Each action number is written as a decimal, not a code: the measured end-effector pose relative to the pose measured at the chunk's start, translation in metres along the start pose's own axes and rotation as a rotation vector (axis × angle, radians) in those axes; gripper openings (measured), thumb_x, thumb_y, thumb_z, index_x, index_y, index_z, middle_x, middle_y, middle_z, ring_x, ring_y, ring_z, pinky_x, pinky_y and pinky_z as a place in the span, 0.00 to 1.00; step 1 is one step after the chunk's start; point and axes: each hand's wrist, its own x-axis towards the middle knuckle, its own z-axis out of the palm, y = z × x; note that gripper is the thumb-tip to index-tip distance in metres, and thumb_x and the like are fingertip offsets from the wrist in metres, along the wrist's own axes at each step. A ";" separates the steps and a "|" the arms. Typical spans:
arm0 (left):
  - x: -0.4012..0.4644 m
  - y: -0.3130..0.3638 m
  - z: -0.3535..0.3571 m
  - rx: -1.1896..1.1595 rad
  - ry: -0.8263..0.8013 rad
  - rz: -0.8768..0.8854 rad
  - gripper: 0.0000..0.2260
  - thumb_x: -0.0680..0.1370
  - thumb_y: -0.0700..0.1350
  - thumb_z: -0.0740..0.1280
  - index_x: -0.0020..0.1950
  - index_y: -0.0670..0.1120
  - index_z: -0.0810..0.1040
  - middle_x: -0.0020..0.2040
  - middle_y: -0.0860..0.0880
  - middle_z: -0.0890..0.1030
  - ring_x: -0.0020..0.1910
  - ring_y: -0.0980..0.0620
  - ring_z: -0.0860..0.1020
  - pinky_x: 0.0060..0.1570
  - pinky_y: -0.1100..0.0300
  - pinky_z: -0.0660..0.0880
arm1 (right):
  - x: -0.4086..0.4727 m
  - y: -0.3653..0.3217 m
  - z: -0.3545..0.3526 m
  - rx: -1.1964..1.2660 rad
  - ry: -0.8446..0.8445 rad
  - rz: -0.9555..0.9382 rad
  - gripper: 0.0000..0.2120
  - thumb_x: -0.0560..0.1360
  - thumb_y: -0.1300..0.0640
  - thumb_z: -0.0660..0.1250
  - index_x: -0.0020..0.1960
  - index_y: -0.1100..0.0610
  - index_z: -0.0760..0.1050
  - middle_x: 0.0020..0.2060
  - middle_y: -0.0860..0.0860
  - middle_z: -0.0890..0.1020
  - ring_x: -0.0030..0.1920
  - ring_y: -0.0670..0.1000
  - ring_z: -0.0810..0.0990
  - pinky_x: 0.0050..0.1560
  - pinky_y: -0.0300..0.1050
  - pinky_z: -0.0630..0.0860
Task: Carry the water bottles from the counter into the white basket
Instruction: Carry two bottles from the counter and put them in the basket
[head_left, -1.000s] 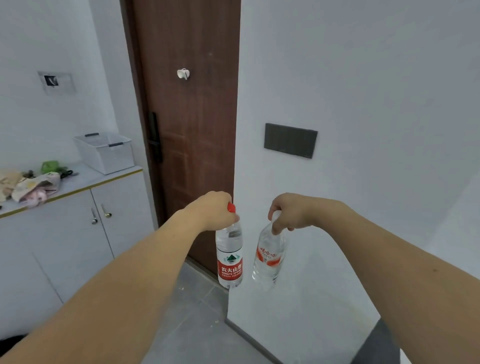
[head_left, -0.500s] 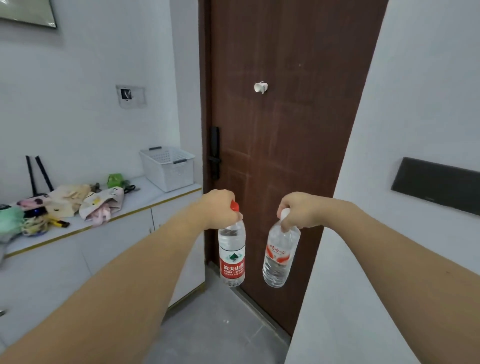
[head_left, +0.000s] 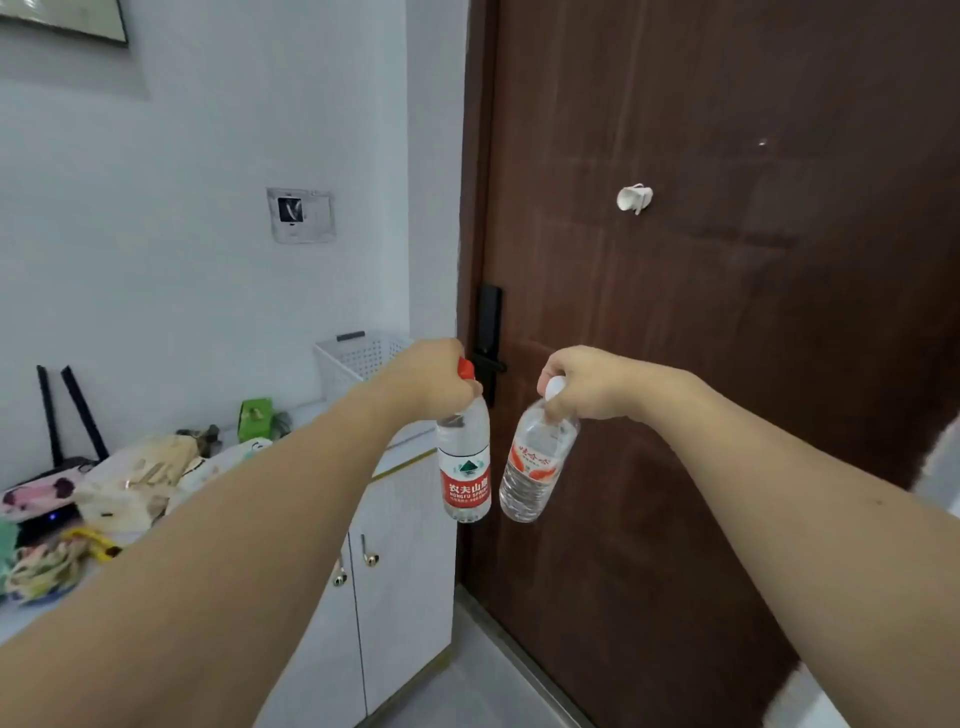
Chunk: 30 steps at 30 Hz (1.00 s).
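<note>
My left hand (head_left: 428, 376) grips the neck of a clear water bottle with a red cap and red label (head_left: 465, 467), which hangs upright in the air. My right hand (head_left: 587, 382) holds a second clear bottle with a white cap and orange-red label (head_left: 535, 467) by its neck, tilted slightly. Both bottles hang side by side in front of the brown door. The white perforated basket (head_left: 353, 358) stands on the white cabinet top just behind and left of my left hand, partly hidden by it.
A white cabinet (head_left: 395, 545) with two doors runs along the left wall; its top carries cloth bags (head_left: 140, 478), a green box (head_left: 255, 418) and a black router (head_left: 57, 457). The brown door (head_left: 727, 312) with a black handle fills the right. Grey floor lies below.
My view has swung left and closer: the door now fills the right side, and the basket and cabinet sit nearer my left hand. Both hands keep their bottles.
</note>
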 end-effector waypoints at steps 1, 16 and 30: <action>0.014 -0.010 -0.005 0.008 0.029 -0.009 0.09 0.76 0.51 0.67 0.45 0.49 0.70 0.41 0.49 0.75 0.38 0.53 0.72 0.31 0.60 0.64 | 0.018 -0.005 -0.004 0.006 0.013 -0.022 0.11 0.66 0.57 0.74 0.43 0.48 0.74 0.45 0.47 0.77 0.44 0.49 0.79 0.42 0.46 0.80; 0.212 -0.191 -0.072 0.047 0.410 -0.028 0.11 0.77 0.51 0.65 0.51 0.44 0.70 0.43 0.45 0.76 0.41 0.43 0.74 0.38 0.55 0.67 | 0.298 -0.096 -0.018 0.071 0.205 -0.177 0.12 0.68 0.56 0.73 0.47 0.50 0.73 0.48 0.48 0.74 0.43 0.45 0.74 0.35 0.39 0.69; 0.369 -0.339 -0.015 0.089 0.215 -0.187 0.11 0.78 0.53 0.65 0.50 0.46 0.71 0.45 0.46 0.77 0.41 0.46 0.75 0.37 0.55 0.68 | 0.545 -0.093 0.059 -0.026 0.032 -0.215 0.15 0.70 0.56 0.72 0.55 0.52 0.73 0.53 0.49 0.70 0.50 0.50 0.71 0.39 0.39 0.68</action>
